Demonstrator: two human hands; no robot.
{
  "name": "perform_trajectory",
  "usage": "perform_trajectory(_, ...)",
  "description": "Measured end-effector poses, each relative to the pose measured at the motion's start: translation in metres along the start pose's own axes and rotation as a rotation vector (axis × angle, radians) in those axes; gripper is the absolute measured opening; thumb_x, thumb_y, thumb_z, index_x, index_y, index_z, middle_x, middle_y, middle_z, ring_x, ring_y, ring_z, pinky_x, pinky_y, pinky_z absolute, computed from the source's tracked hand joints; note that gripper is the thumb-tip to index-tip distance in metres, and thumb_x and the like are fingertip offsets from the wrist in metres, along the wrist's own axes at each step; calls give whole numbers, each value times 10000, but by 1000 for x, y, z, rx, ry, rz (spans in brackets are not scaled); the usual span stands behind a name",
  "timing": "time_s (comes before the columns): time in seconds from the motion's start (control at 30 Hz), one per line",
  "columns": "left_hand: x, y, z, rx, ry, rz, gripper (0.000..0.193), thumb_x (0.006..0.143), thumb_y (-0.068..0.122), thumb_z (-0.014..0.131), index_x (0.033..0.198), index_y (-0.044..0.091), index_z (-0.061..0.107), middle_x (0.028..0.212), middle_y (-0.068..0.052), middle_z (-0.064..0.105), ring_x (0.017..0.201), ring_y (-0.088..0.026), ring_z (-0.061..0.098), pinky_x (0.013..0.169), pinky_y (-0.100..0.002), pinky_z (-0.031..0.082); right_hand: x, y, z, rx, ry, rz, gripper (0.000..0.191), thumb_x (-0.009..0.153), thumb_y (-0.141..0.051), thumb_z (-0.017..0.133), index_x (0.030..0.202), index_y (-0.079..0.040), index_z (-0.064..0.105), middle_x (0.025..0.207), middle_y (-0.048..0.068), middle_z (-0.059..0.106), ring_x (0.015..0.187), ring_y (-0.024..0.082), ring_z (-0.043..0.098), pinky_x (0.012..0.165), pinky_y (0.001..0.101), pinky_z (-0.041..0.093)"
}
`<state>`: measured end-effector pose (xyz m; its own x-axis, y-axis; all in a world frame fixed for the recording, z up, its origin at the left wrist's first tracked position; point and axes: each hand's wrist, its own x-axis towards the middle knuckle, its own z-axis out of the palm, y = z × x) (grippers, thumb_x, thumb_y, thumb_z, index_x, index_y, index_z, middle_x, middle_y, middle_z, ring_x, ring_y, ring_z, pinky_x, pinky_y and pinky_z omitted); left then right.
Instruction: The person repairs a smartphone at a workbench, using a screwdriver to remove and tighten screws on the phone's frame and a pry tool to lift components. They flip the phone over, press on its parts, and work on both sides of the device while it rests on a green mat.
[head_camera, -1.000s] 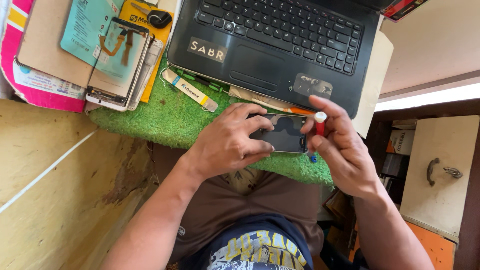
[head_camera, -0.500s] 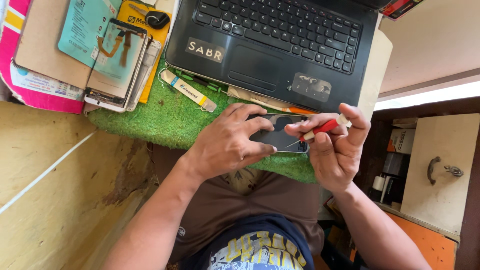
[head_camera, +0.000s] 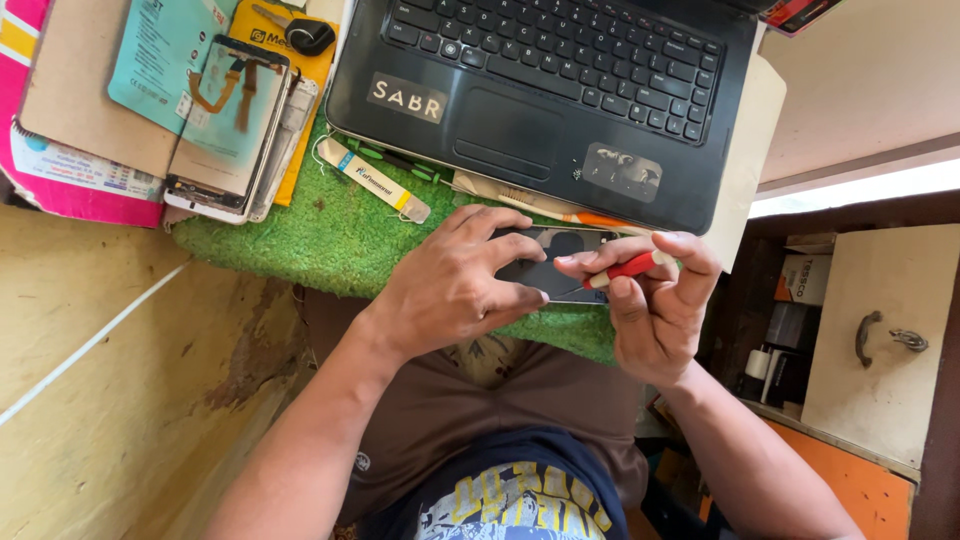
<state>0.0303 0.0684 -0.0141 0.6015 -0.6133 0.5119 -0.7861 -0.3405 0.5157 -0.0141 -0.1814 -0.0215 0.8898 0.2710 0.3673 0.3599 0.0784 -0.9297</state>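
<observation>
From the head camera I see a dark, flat phone (head_camera: 553, 262) lying glass-dark and glossy on the green turf mat (head_camera: 330, 230), its far edge just beside the near edge of the black laptop (head_camera: 540, 95). My left hand (head_camera: 450, 285) lies over the phone's left part, fingers curled down and pressing it against the mat, thumb along its near edge. My right hand (head_camera: 655, 315) is closed around a small red-handled screwdriver (head_camera: 625, 268), pinched between thumb and fingertips, the handle lying nearly level above the phone's right end with the tip pointing left toward the left thumb; whether the tip touches the phone I cannot tell. The phone sits close to the mat's near edge, with my lap directly below it. To the left there is bare turf, then a white glue tube (head_camera: 375, 180) and, farther left, a stack of phone screen parts (head_camera: 225, 125) on cardboard.
</observation>
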Motion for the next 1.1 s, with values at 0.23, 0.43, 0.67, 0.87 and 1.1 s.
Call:
perform_trajectory(0.23,1,2,0,7,6,-6,119,888,333,784,956,243,824,1191,-13,659,1268,-287,558,1077,-475,441,1,-1,0,-11,4,12,439,1165,-24,431,1520,-225,271,1202,143,599,1124,262,701,978,353,565)
perform_trajectory(0.43,1,1,0,8,0,-7,116,884,324,788,949,233,821,1189,-13,666,1270,-282,560,1085,-473,440,1,0,-1,-10,-6,9,441,1174,-25,436,1530,-224,271,1196,140,600,1127,263,698,989,348,569)
perform_trajectory(0.67,1,1,-1,8,-10,7,140,857,322,793,970,243,820,1182,-12,660,1279,-285,554,1099,-478,434,1,0,0,-56,-17,15,439,1163,-24,436,1520,-216,267,1195,140,604,1115,266,711,962,340,579)
perform_trajectory(0.87,1,0,-1,6,-12,3,136,856,316,795,970,245,818,1172,-18,651,1286,-286,551,1099,-476,433,1,2,0,-33,-25,31,443,1161,-12,434,1525,-212,279,1193,141,603,1121,261,708,988,351,587)
perform_trajectory(1.1,1,0,0,0,-6,4,131,850,314,797,951,233,815,1166,-18,654,1282,-290,552,1098,-481,433,2,2,-1,-85,-44,14,461,1151,8,428,1525,-205,261,1185,152,604,1103,271,717,958,341,596)
